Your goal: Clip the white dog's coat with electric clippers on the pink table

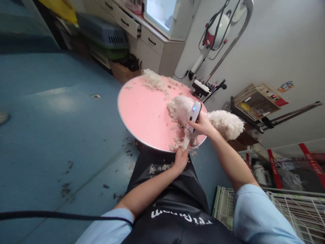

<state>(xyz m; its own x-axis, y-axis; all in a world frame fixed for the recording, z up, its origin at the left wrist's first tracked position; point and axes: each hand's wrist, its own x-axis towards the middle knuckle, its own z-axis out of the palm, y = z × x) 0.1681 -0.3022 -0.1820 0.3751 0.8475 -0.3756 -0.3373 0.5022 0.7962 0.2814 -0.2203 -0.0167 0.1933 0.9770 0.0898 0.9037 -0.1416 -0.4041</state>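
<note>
A white curly-haired dog (180, 107) is on a round pink grooming table (142, 112), its fluffy head (225, 123) reaching past the right rim. My right hand (203, 124) is closed round a white hair clipper (195, 113) with a lit blue light, held against the dog's leg area. My left hand (181, 159) grips the lower end of the dog's leg (187, 139) at the near rim. Short clipped hair lies about the leg, and the clipper's blade end is hard to make out.
A heap of cut hair (153, 80) sits at the table's far side. Beyond the right rim stand a tool holder (201, 87) and a metal arm (230, 40). A wire cage (299, 210) is at lower right. Dark hair tufts (65, 190) litter the blue floor.
</note>
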